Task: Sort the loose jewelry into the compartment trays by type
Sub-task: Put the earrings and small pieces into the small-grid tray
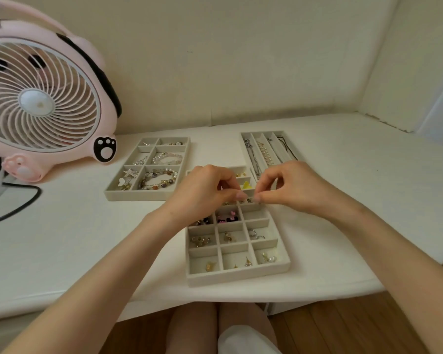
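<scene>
A tiny dark piece [249,200] is pinched between the thumb and fingertips of the left hand [205,192] and right hand [292,187], over the grid tray [238,276] on the white table [87,238]. Behind it lie the bracelet tray [138,196] and necklace tray [244,139]. A pink fan [41,98] stands to the left, with cream walls [228,60] and a wooden floor [356,328].

The white table [74,251] bears a pink fan [39,103], black cable [18,208], bracelet tray [136,197], necklace tray [261,133] and earring tray [238,277].

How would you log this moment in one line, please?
phase: sorting | left hand: pinches small jewelry piece | right hand: pinches same piece | where: above earring tray | nearby: bracelet tray, necklace tray
</scene>
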A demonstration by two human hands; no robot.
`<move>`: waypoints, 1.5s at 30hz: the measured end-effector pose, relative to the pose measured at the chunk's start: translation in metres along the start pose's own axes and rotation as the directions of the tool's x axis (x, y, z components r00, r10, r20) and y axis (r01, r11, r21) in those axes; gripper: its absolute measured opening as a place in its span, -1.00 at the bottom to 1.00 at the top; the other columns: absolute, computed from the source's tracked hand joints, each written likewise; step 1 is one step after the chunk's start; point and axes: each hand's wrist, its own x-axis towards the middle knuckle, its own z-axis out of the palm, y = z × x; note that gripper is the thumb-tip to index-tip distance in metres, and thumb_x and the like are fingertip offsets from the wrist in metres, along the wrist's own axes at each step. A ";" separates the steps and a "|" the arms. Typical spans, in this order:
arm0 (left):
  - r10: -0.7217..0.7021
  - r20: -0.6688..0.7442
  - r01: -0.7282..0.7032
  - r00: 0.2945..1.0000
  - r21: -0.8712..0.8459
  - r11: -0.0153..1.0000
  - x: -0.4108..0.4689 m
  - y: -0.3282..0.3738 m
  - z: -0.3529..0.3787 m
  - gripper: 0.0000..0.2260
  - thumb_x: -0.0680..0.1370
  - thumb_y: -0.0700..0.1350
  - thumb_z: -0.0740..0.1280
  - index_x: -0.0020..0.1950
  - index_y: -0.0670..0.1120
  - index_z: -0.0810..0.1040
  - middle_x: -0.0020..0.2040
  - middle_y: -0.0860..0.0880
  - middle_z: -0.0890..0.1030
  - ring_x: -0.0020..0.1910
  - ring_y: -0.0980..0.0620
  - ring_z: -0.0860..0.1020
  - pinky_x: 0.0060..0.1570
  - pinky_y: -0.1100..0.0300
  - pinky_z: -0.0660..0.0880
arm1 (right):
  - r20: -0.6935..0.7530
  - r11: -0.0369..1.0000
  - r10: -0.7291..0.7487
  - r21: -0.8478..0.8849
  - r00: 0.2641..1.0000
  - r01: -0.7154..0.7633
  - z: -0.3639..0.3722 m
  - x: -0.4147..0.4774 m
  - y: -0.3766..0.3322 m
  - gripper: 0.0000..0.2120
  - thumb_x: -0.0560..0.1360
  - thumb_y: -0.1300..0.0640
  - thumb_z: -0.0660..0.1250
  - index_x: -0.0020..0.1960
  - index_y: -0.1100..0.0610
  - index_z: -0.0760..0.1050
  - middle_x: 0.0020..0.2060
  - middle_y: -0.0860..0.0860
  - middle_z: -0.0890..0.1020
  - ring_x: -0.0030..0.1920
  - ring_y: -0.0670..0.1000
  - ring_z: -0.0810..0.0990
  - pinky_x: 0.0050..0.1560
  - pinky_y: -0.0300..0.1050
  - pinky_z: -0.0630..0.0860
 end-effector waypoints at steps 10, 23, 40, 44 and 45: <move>-0.061 0.297 -0.057 0.953 0.376 0.925 0.016 0.025 0.004 -0.85 0.48 0.01 0.39 -0.18 -0.06 0.58 -0.23 0.04 0.61 -0.18 0.04 0.54 -0.15 0.16 0.46 | -0.130 0.919 0.081 0.394 0.988 -0.024 -0.003 -0.009 0.015 -0.97 0.43 0.29 0.42 -0.18 0.23 0.57 -0.29 0.07 0.64 -0.47 -0.22 0.50 -0.46 -0.42 0.36; 0.043 0.201 -0.142 0.979 0.512 0.847 0.015 0.026 0.013 -0.91 0.51 -0.02 0.34 -0.16 0.02 0.50 -0.16 0.04 0.55 -0.09 0.00 0.53 -0.17 0.18 0.41 | -0.110 0.893 0.038 0.450 0.993 0.016 0.001 -0.013 0.020 -0.87 0.46 0.34 0.36 -0.21 0.18 0.48 -0.29 0.10 0.69 -0.39 -0.04 0.59 -0.41 -0.21 0.49; 0.131 0.231 -0.193 0.964 0.270 0.943 0.000 -0.002 0.005 -0.82 0.57 -0.02 0.26 0.07 0.06 0.64 -0.19 0.10 0.37 -0.10 0.12 0.30 -0.11 0.25 0.24 | -0.089 0.847 0.005 0.529 0.996 0.043 0.017 -0.002 0.027 -0.88 0.47 0.38 0.34 -0.09 0.22 0.60 -0.31 0.09 0.67 -0.37 -0.07 0.57 -0.35 -0.22 0.53; 0.140 0.208 -0.195 0.968 0.276 0.941 0.000 0.000 0.006 -0.82 0.58 -0.02 0.24 0.07 0.07 0.63 -0.18 0.08 0.37 -0.08 0.11 0.31 -0.06 0.18 0.30 | -0.082 0.850 -0.003 0.525 0.997 0.045 0.015 -0.002 0.027 -0.86 0.47 0.37 0.35 -0.07 0.18 0.61 -0.28 0.09 0.68 -0.34 -0.06 0.58 -0.32 -0.23 0.53; 0.148 0.195 -0.197 0.970 0.264 0.944 0.000 0.000 0.005 -0.83 0.58 -0.02 0.25 0.06 0.07 0.63 -0.17 0.08 0.38 -0.08 0.10 0.32 -0.06 0.18 0.31 | -0.084 0.849 -0.006 0.525 0.996 0.049 0.015 -0.003 0.027 -0.86 0.47 0.37 0.36 -0.06 0.18 0.62 -0.28 0.09 0.68 -0.33 -0.06 0.59 -0.32 -0.23 0.53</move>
